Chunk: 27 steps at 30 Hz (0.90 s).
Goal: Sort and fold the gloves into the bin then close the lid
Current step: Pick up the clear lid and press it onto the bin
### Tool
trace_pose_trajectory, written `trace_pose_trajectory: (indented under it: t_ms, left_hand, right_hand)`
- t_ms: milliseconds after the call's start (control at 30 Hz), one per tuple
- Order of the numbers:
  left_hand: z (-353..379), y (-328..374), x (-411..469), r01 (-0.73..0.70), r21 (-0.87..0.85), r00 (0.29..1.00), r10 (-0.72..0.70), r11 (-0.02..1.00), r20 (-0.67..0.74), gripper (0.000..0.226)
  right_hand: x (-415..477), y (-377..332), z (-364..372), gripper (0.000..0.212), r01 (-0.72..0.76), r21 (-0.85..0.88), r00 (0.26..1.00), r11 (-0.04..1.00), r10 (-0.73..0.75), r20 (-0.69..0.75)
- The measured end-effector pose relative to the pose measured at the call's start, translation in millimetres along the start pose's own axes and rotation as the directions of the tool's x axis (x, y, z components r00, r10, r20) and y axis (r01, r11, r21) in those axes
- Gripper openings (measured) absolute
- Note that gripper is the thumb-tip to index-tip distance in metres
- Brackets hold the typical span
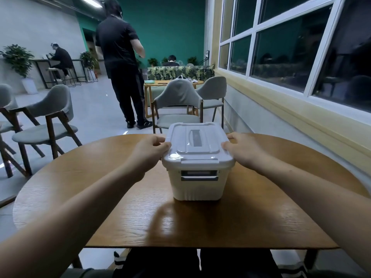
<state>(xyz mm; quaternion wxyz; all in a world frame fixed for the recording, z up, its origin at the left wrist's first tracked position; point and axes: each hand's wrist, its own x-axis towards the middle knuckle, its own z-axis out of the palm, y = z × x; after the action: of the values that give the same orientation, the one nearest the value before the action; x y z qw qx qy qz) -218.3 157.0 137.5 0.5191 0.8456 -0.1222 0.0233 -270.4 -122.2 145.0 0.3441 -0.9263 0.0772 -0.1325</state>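
You sit at a round wooden table [261,217] beside white-framed windows [281,47] with dark panes. Ahead of you, grey padded chairs [176,93] stand on a pale floor [96,109], and a teal wall [170,27] closes the far end. A strip light [90,1] glows overhead, and a potted plant [18,59] stands by the grey left wall.

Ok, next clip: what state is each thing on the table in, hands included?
Pale grey plastic lid: on the bin, level; whether it is snapped shut cannot be told.
White ribbed plastic bin: upright on the round wooden table, covered, contents hidden.
Grey front handle: folded down against the bin.
Left hand: fingers grip the lid's left edge.
Right hand: fingers grip the lid's right edge.
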Motion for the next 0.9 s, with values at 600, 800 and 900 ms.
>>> trace_pose_trajectory:
  t_ms: [600,800,900]
  left_hand:
    - [-17,1,40,0.06,0.205,0.996,-0.074,0.977,0.059,0.024]
    - [-15,9,75,0.042,0.372,0.997,-0.064,0.927,0.046,0.021]
    - [-8,12,85,-0.031,0.526,0.999,0.022,0.85,0.024,0.016]
  right_hand:
    - [-21,4,8,0.031,-0.429,0.663,0.901,0.614,0.241,0.36]
    - [-56,-20,21,0.03,-0.511,0.643,0.845,0.57,0.195,0.499]
    - [-69,-33,30,0.04,-0.507,0.63,0.841,0.588,0.181,0.509]
